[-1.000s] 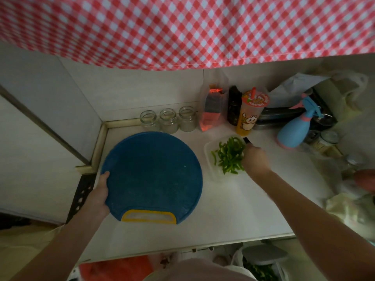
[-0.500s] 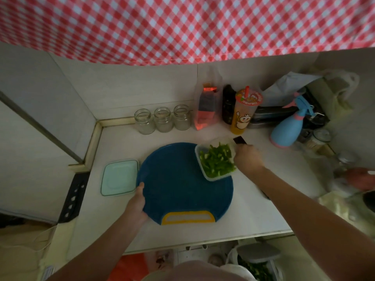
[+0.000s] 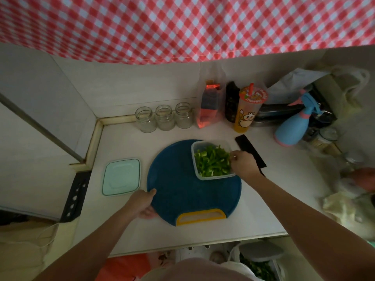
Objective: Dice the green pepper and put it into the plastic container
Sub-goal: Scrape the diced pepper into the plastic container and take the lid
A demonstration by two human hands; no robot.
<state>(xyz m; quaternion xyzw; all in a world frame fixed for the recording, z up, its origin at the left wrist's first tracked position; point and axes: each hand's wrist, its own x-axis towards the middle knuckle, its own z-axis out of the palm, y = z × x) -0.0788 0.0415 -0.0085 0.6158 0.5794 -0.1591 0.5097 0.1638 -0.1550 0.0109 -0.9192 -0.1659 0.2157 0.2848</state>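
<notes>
Left hand point(image 3: 143, 203) gripping round blue cutting board point(image 3: 182, 189); right hand point(image 3: 244, 164) pinching clear plastic container point(image 3: 195, 159) of diced green pepper point(image 3: 212, 163).

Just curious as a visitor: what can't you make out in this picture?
Head view:
- Knife handle: under the right forearm.
- Left hand: fingers beneath the cutting board.
- Right hand: grip on plastic container rim or diced green pepper, too small.
- Reddish object at right edge: cut off, blurred.

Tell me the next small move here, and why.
Probably the left hand should release the board and take the lid lying just beside it: the diced pepper is in the open container, which the right hand holds at the rim.
</notes>
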